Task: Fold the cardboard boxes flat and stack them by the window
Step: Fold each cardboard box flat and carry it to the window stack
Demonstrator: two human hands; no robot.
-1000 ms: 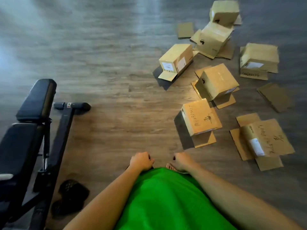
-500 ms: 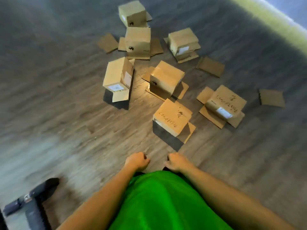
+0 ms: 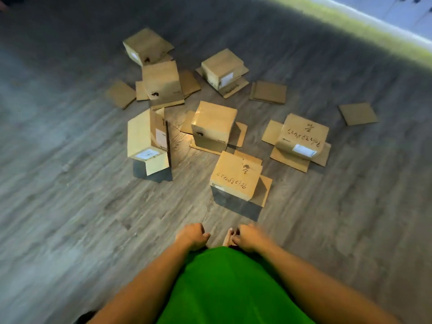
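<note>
Several open cardboard boxes stand upside down on the wooden floor with their flaps spread out. The nearest box point(image 3: 236, 175) bears handwritten numbers and lies just ahead of my hands. To its left a taller box point(image 3: 146, 136) stands on end, another box point(image 3: 214, 123) sits behind it, and a labelled box point(image 3: 302, 134) is to the right. More boxes point(image 3: 161, 83) stand farther back. My left hand point(image 3: 192, 236) and my right hand point(image 3: 249, 237) are curled into fists in front of my green shirt, holding nothing I can see.
Loose flat cardboard pieces lie at the right point(image 3: 357, 113), the back right point(image 3: 268, 92) and the back left point(image 3: 120, 93). A bright strip of light point(image 3: 374, 17) runs along the floor's far right edge. My bare foot point(image 3: 228, 238) shows between my hands.
The view has swung right and moved closer to the boxes. The black weight bench has left the frame. Both hands stay fisted in front of my shirt.
</note>
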